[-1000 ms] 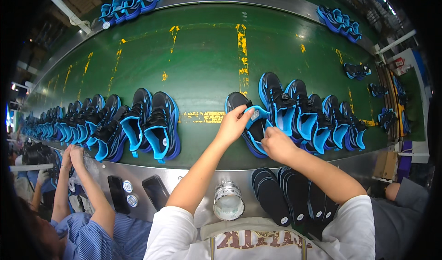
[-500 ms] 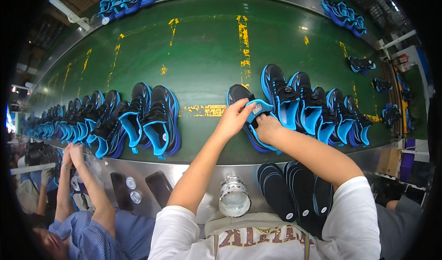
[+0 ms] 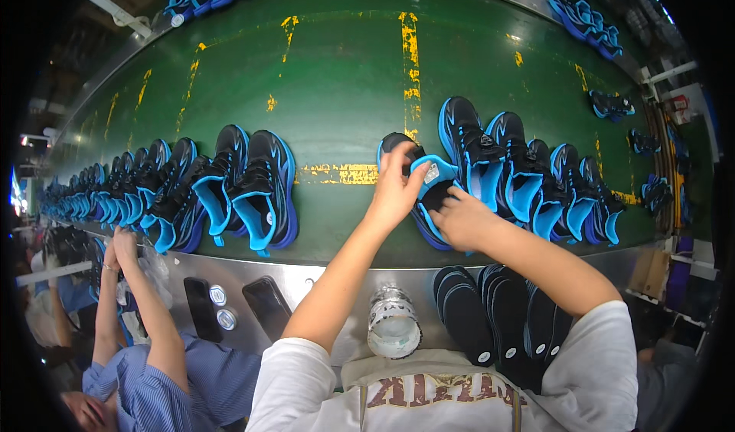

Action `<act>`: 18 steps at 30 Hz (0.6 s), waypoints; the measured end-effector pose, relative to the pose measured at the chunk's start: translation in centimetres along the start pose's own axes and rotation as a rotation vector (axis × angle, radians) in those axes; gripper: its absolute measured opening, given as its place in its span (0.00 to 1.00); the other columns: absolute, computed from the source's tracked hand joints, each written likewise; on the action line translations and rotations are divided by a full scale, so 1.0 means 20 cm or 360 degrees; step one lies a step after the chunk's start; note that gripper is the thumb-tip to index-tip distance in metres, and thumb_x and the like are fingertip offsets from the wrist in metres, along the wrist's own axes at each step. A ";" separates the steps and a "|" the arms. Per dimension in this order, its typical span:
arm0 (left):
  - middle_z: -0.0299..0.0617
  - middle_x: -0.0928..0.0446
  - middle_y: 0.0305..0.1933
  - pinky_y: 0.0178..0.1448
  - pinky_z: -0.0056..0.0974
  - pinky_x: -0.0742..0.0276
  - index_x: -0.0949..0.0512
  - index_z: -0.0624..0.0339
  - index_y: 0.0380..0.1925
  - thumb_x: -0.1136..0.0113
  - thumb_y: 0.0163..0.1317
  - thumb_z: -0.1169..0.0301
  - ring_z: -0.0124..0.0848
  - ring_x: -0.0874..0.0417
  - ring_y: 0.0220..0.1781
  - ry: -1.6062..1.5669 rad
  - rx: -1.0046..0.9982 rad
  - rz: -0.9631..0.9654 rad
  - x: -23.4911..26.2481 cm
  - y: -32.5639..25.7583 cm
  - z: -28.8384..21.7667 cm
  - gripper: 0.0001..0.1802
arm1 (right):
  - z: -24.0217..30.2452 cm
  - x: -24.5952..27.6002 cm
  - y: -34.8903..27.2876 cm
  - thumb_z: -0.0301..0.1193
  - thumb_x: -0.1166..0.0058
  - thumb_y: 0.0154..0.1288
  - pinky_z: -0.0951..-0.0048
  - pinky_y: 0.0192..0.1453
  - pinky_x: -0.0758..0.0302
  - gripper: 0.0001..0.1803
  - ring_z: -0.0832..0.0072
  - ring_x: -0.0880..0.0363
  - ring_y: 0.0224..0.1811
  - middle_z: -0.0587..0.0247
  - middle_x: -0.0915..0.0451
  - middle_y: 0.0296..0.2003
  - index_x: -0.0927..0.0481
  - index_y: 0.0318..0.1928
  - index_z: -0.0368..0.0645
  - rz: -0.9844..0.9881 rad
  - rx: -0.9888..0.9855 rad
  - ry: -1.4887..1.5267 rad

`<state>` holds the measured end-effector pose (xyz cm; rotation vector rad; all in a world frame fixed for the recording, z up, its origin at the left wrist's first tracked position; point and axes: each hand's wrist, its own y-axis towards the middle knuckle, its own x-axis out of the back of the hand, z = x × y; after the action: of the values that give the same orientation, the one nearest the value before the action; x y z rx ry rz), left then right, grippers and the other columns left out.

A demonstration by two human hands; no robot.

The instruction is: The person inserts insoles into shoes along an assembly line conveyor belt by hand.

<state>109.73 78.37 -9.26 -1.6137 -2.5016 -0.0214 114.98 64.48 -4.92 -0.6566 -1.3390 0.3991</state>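
A black sneaker (image 3: 430,221) with a bright blue lining stands on the green belt before me, its toe away from me. My left hand (image 3: 394,195) grips it by the raised blue tongue (image 3: 437,173), thumb on the tongue and fingers over the laces. At the collar's right side, near the heel, is my right hand (image 3: 465,221), its bent fingers holding the edge. The dark inside of the shoe shows between my hands. Close by on the right stands another sneaker (image 3: 462,130) in a row of the same kind.
More sneakers (image 3: 268,164) line the belt (image 3: 337,95) to the left. On the metal ledge lie stacked black insoles (image 3: 462,309), a white-wrapped jar (image 3: 393,332) and a phone (image 3: 266,303). A co-worker's hands (image 3: 122,247) are at the far left.
My right hand has come out of the shoe's opening to its collar edge. My left hand stays at the tongue, its fingers lifted farther over the laces. The whole view has shifted slightly.
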 end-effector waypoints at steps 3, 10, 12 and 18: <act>0.46 0.37 0.47 0.35 0.29 0.29 0.36 0.59 0.51 0.45 0.57 0.73 0.28 0.28 0.26 0.0290 -0.0194 -0.0163 -0.01 0.00 -0.02 0.21 | 0.05 0.04 -0.08 0.46 0.71 0.57 0.63 0.70 0.66 0.31 0.66 0.27 0.49 0.48 0.22 0.38 0.23 0.38 0.29 0.0289 -0.0078 0.0380; 0.53 0.36 0.41 0.41 0.46 0.28 0.33 0.63 0.45 0.42 0.53 0.72 0.53 0.26 0.39 0.0925 -0.0240 0.0299 0.00 -0.02 -0.15 0.19 | 0.17 -0.19 -0.19 0.27 0.44 0.47 0.61 0.55 0.37 0.08 0.63 0.28 0.40 0.59 0.27 0.31 0.27 0.28 0.38 -0.1562 -0.0284 0.0546; 0.52 0.35 0.40 0.39 0.47 0.29 0.33 0.63 0.44 0.42 0.53 0.71 0.53 0.26 0.38 0.0907 -0.0297 0.0295 -0.01 -0.05 -0.17 0.19 | 0.23 -0.28 -0.29 0.24 0.43 0.47 0.63 0.47 0.32 0.08 0.61 0.29 0.39 0.59 0.29 0.33 0.26 0.29 0.37 -0.1583 -0.0354 0.0731; 0.50 0.33 0.36 0.32 0.43 0.26 0.30 0.59 0.44 0.42 0.53 0.74 0.48 0.23 0.33 0.0841 -0.0564 0.0290 -0.02 -0.24 -0.26 0.17 | 0.33 -0.40 -0.42 0.23 0.45 0.50 0.63 0.48 0.30 0.12 0.58 0.30 0.44 0.55 0.29 0.40 0.26 0.38 0.35 -0.1534 -0.0394 0.0944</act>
<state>106.23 75.48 -3.87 -1.6711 -2.0141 -0.7965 106.00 54.47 -5.02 -0.2284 -0.9846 -0.7024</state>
